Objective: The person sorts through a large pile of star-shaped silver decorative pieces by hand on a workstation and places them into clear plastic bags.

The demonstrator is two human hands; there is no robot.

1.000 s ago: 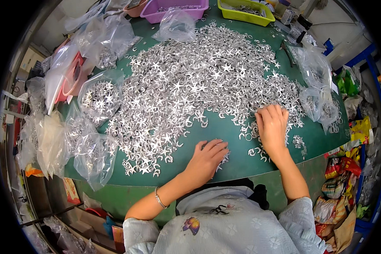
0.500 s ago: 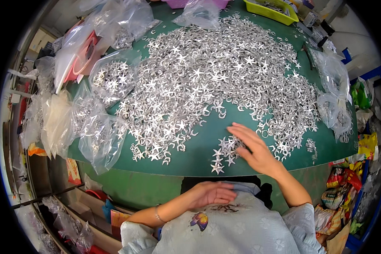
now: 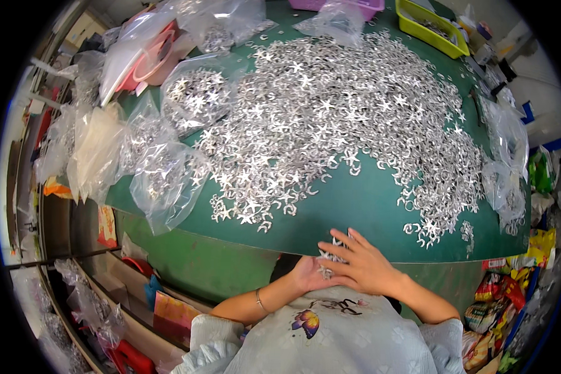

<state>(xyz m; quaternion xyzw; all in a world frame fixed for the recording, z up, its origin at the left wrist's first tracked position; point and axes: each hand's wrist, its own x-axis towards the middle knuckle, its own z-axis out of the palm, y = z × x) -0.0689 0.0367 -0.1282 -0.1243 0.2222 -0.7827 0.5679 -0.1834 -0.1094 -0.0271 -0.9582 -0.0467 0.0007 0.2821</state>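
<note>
Just off the table's near edge, my left hand (image 3: pixel 310 275) is cupped, palm up, with several silvery star-shaped metal pieces (image 3: pixel 326 272) in it. Over it lies my right hand (image 3: pixel 369 268), its fingers stretched out and apart, covering part of these pieces. Some pieces show between the right fingers, at the table's rim. Beyond both hands spreads a wide heap of loose silvery metal pieces (image 3: pixel 355 106), stars mixed with crescents and rings, on the green tabletop (image 3: pixel 330 215).
Clear plastic bags with metal pieces (image 3: pixel 168 181) lie along the table's left side, beside a pink basket (image 3: pixel 159 62). More clear bags (image 3: pixel 505 156) lie at the right edge. A yellow-green tray (image 3: pixel 430 31) and a purple container (image 3: pixel 368 6) stand at the back.
My right hand has swept the small group of stars toward me, off the table's near edge into my left hand. The left hand has come up against the edge. The view has shifted.
</note>
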